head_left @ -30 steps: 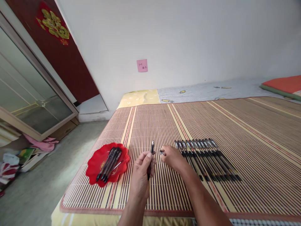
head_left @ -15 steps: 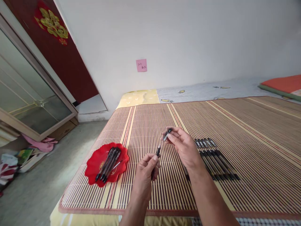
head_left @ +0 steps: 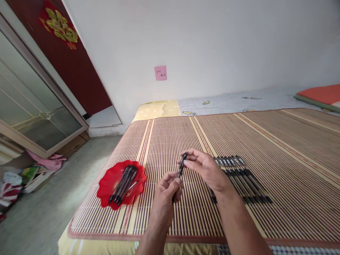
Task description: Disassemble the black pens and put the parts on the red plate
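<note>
Over the middle of the bamboo mat, my left hand (head_left: 168, 189) is closed around the barrel of a black pen (head_left: 180, 173). My right hand (head_left: 204, 168) pinches the dark pen cap (head_left: 183, 160), which now sits over the pen's tip. Whether the cap is pressed fully on cannot be told. To the left, several black capped pens and a thin white stick lie in a red scalloped plate (head_left: 104, 180). A row of several black pens (head_left: 243, 180) lies side by side on the mat, partly behind my right forearm.
The striped bamboo mat (head_left: 164, 141) covers a bed against a white wall. A pink note (head_left: 160, 73) sticks to the wall. An orange folded cloth (head_left: 320, 95) lies at the far right. Left of the bed are the floor and a glass-panelled door (head_left: 37, 95).
My right hand has come down and slightly left, bringing the cap onto the pen's bare tip. My left hand has stayed nearly in place, still holding the barrel.
</note>
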The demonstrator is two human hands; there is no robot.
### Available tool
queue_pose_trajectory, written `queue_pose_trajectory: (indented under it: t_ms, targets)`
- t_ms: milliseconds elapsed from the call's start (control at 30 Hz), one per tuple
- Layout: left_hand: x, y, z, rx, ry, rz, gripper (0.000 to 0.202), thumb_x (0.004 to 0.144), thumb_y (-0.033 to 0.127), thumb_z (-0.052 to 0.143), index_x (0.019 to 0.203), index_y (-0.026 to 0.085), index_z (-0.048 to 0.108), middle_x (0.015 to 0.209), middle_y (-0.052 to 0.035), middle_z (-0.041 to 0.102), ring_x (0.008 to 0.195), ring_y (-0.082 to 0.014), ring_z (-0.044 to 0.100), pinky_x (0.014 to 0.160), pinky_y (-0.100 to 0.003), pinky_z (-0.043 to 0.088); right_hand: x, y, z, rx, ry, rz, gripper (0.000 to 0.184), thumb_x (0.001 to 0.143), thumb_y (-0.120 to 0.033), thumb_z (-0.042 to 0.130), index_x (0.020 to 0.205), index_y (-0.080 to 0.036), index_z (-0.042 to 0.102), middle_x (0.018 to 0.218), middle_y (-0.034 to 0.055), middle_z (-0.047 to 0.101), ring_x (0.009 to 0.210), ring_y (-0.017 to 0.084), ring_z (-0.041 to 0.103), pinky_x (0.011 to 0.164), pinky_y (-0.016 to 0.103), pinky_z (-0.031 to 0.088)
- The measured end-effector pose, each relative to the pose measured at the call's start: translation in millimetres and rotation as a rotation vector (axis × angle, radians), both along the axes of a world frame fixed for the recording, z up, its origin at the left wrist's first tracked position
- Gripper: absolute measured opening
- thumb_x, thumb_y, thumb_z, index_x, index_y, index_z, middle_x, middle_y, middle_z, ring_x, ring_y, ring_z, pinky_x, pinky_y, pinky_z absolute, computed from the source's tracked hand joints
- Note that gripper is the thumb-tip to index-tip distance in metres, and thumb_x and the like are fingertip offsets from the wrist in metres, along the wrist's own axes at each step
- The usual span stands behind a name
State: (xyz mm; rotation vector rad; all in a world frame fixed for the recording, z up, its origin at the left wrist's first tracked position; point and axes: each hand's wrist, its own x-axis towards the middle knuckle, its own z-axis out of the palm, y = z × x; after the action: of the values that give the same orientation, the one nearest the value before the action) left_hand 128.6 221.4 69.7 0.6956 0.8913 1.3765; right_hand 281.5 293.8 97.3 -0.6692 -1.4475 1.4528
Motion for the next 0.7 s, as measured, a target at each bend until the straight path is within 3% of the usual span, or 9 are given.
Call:
queue_pose_trajectory:
  t_ms: [333,533,700]
  targets:
    - [2,-3,-1.1,0.041,0.007,-0.038,0.035,0.08,0.037,0.083,0.095,0.016,0.059,0.068,0.0032,0.065,0.042,-0.0024,0.039,0.042,-0.016,0.023,4,1,-1.3,0.016,-0.142,0.01,0.018,0.086,-0.031,0.074,0.097,-0.021,0.064,0.093,0.0013,0.068,0.09,0.016,0.067,0.087,0.032,0.052]
    - [4,-4,-1.5,0.038,0.018,0.024,0.037,0.078,0.039,0.083,0.093,0.015,0.059,0.068,0.0028,0.065,0.042,-0.0024,0.038,0.042,-0.017,0.022,-2,2,-4.4,0.035,-0.166,0.009,0.019,0.086,-0.034,0.072,0.097,-0.021,0.062,0.089,0.0014,0.067,0.087,0.016,0.066,0.083,0.033,0.052]
    - [2,-2,-2.5,0.026,0.06,0.048,0.04,0.079,0.04,0.081,0.103,0.016,0.059,0.068,0.0029,0.064,0.045,-0.005,0.041,0.045,-0.019,0.027,-11,3,-11.8,0.044,-0.218,-0.046,0.019,0.089,-0.036,0.069,0.099,-0.022,0.063,0.092,0.003,0.07,0.089,0.019,0.069,0.084,0.036,0.056]
